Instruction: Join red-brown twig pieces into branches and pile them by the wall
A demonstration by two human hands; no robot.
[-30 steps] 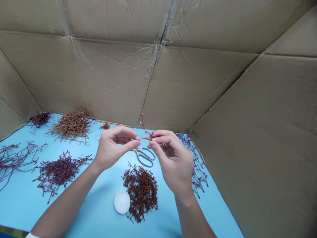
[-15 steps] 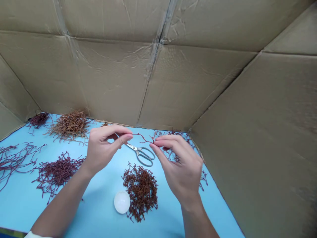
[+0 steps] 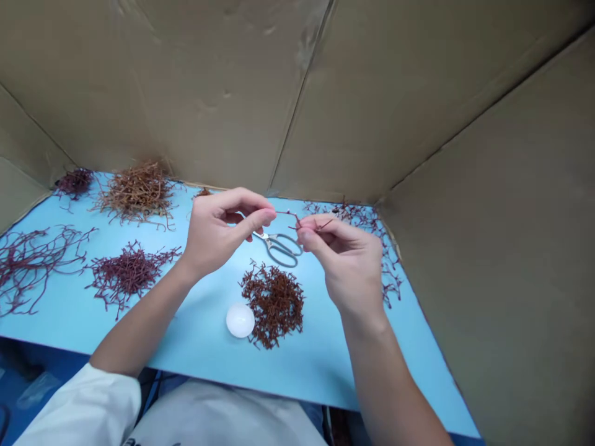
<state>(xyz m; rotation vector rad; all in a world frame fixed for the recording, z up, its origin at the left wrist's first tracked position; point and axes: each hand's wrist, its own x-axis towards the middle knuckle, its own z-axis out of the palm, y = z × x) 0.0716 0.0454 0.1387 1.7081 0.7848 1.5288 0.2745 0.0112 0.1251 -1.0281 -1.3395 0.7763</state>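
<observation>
A thin reddish-brown twig (image 3: 296,218) with small branches is stretched between my two hands above the blue table. My left hand (image 3: 232,229) pinches its left end between thumb and forefinger. The right part is pinched in my right hand (image 3: 346,260), and a short tip shows over the fingers. Beneath the hands lie grey-handled scissors (image 3: 283,248), their blades partly hidden by my left hand. Nearer me is a pile of short brown pieces (image 3: 274,305), with a white round dish (image 3: 240,320) touching its left side.
Purple twig piles (image 3: 127,271) and long purple stems (image 3: 32,263) lie at left. A tan twig pile (image 3: 138,191) and a small dark pile (image 3: 75,182) sit behind. Branched twigs (image 3: 362,217) lie back right. Cardboard walls (image 3: 209,93) enclose the table (image 3: 199,347).
The view has tilted down, showing the table's front edge and a white shirt. My hands have come closer together, and my right fingers now grip the twig nearer its middle.
</observation>
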